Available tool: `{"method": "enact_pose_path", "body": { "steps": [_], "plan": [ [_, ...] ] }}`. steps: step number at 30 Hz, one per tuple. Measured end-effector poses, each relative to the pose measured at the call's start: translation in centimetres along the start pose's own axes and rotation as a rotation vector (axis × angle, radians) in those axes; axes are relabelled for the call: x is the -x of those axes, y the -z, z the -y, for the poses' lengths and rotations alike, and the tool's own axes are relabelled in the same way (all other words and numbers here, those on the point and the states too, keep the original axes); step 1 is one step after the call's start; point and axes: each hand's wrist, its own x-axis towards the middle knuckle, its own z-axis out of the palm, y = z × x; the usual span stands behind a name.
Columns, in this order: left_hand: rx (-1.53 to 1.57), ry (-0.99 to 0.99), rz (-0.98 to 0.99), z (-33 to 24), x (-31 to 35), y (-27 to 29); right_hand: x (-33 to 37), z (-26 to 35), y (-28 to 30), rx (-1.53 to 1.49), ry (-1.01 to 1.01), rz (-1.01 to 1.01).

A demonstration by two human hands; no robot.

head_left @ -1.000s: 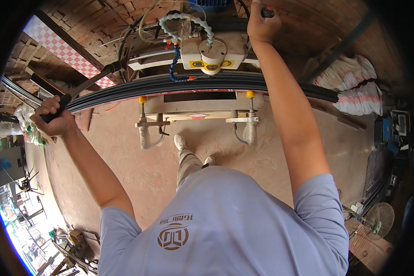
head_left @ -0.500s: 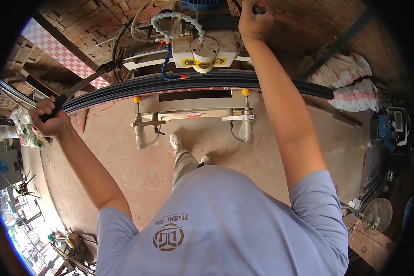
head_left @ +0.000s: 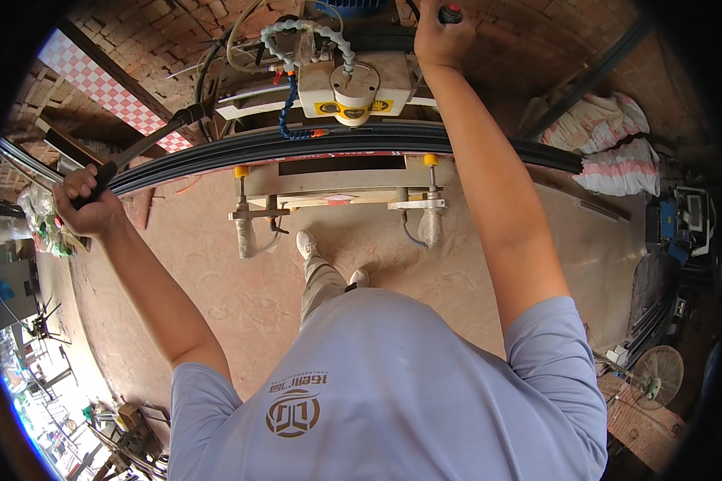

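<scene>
Holding a black lever handle (head_left: 103, 183) in the left hand (head_left: 88, 215), fingers wrapped snugly around it. Running slantwise through that fist, showing past the fingers, then joining a metal lever bar (head_left: 148, 147) sloping up toward the machine. Holding a black grip with a red top (head_left: 452, 12) in the right hand (head_left: 443, 44), curled into a fist at the upper edge of the view. Showing only at the top end, above the thumb side; cannot tell the hold on the hidden lower part.

Can see long black profiles (head_left: 233, 150) lying crosswise between the 2 holds, on the near side of a white machine head (head_left: 316, 84). Reaching close to the lever handle at the left, passing beneath the right forearm, and ending near striped sacks (head_left: 620, 171) at the right. Cannot tell about contact between profiles and lever handle. Also visible: 2 yellow caps (head_left: 431, 160) along the near edge of the profiles, and a blue segmented hose (head_left: 285, 108) with an orange tip just above them.
</scene>
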Motion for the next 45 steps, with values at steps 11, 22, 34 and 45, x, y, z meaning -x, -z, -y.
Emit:
{"method": "enact_pose_path", "body": {
  "steps": [11,22,34,45],
  "plan": [
    [0.003,-0.002,-0.009,-0.1,-0.1,-0.2,0.4,0.5,-0.6,0.043,0.061,-0.059],
    [-0.008,-0.006,-0.021,0.0,-0.1,-0.1,0.8,0.4,-0.9,0.063,0.072,-0.038],
    [-0.01,-0.006,-0.034,0.0,0.0,-0.5,1.3,0.8,-1.7,-0.108,0.055,0.004],
    [-0.02,-0.021,-0.035,-0.1,0.2,-0.7,1.7,1.6,-2.0,-0.106,0.105,-0.01]
  ]
}}
